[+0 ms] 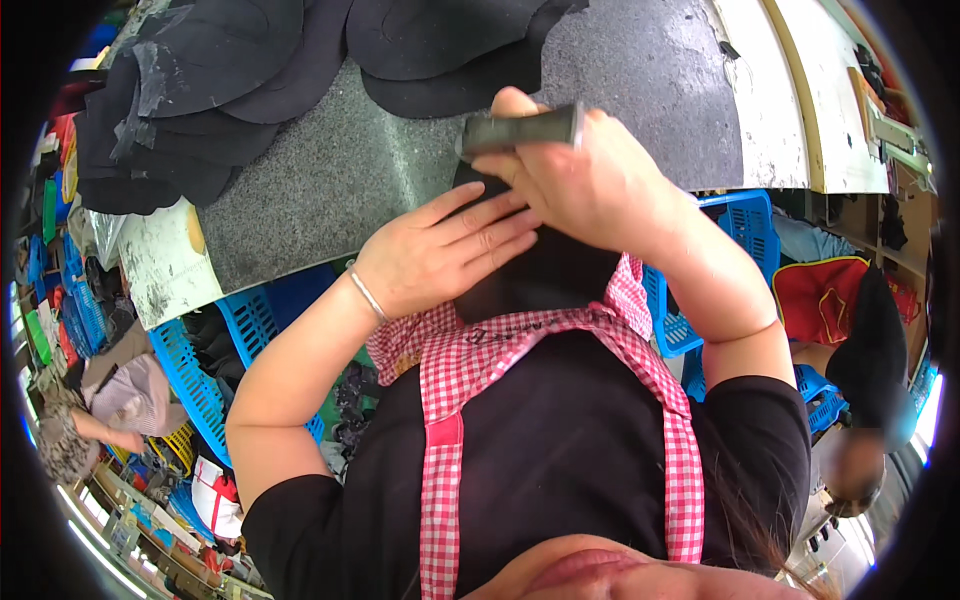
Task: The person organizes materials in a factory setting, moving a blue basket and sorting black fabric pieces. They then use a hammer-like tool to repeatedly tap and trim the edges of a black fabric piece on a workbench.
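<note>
My right hand (600,180) is closed around a small grey metal tool (522,129), a short bar with a flat end, and the fingers are wrapped over it so only the upper part of the bar shows. The tool lies almost level, at the far side of the hand, above the edge of the grey stone-like table (330,180). My left hand (440,250) is open and flat, the fingers stretched to the right, and it presses on a dark piece of material (540,275) that sits between both hands, just in front of my chest. It holds nothing in a closed grasp; the palm only rests on the piece. A thin silver bracelet (366,293) is on the left wrist.

Near me I see my red and white checked apron (470,360) over a black shirt. On the far left part of the table lies a pile of black cut pieces (200,90). Below the table edge stand blue plastic baskets (200,380), left and right. At the right, another person in a black cap (870,350) is near.
</note>
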Tool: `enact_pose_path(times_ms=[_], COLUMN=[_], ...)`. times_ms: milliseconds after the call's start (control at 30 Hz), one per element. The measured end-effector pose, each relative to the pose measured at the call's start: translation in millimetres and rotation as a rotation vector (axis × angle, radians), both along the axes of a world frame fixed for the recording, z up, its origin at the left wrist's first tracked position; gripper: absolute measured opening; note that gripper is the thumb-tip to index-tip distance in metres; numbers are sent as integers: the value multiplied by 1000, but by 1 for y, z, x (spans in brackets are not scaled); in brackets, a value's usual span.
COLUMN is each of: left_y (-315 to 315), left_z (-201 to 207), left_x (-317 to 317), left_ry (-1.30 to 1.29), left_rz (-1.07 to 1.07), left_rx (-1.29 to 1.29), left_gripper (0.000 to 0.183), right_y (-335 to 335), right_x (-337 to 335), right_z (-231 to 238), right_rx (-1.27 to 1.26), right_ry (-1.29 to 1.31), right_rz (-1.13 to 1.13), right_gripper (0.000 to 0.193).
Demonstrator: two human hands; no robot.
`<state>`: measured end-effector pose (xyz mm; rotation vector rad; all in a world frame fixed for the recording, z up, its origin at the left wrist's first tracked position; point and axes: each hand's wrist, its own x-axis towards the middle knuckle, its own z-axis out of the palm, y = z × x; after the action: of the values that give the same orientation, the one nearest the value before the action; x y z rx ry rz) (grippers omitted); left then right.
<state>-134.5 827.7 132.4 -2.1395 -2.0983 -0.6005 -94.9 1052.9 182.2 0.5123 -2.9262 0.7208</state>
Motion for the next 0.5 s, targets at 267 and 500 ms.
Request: enact_pose_path(times_ms=[267,500], left_y=[-42,22], left_z=[-33,43], left_x=[40,-83], left_ry=[-222,-450], left_rz=[-44,197], left_rx=[-226,27], left_gripper=[40,73], right_y=[28,52], right_x=[27,8], right_z=[22,18], right_rx=[-407,-423], right_ry=[-81,-6], right_rz=[-112,-212], right_gripper=[15,16])
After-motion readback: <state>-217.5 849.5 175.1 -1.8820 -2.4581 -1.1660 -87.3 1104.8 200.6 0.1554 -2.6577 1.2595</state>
